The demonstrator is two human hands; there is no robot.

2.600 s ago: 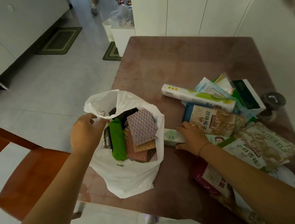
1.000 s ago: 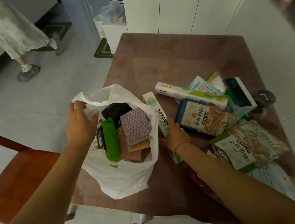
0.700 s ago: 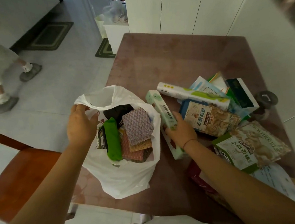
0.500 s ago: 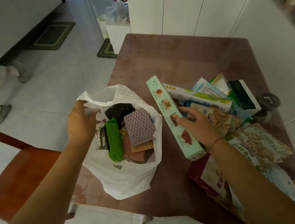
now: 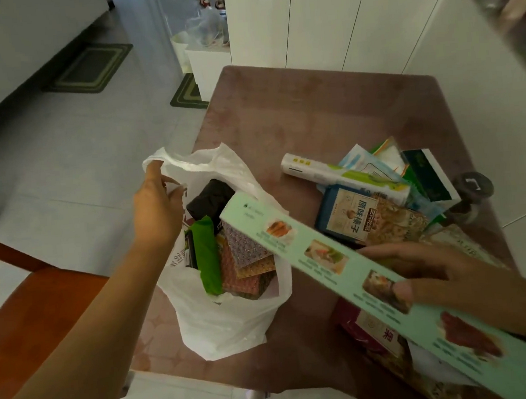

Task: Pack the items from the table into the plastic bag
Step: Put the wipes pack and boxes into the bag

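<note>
1. Green box [image 5: 340, 265]: your right hand [image 5: 447, 282] grips it, thumb on top, far end over the plastic bag [image 5: 222, 327].
2. Your left hand [image 5: 158, 211] pinches the bag's rim.
3. The box's near end blurs out; the bag sits at the table's [image 5: 311, 115] left edge.

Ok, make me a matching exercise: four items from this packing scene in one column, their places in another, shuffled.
1. mint-green box
2. green packet
3. white roll
4. dark jar

A. at the table's right edge
B. inside the plastic bag
C. gripped by the right hand
D. lying on the table just beyond a blue snack pack

Pairs: 1-C, 2-B, 3-D, 4-A
</note>
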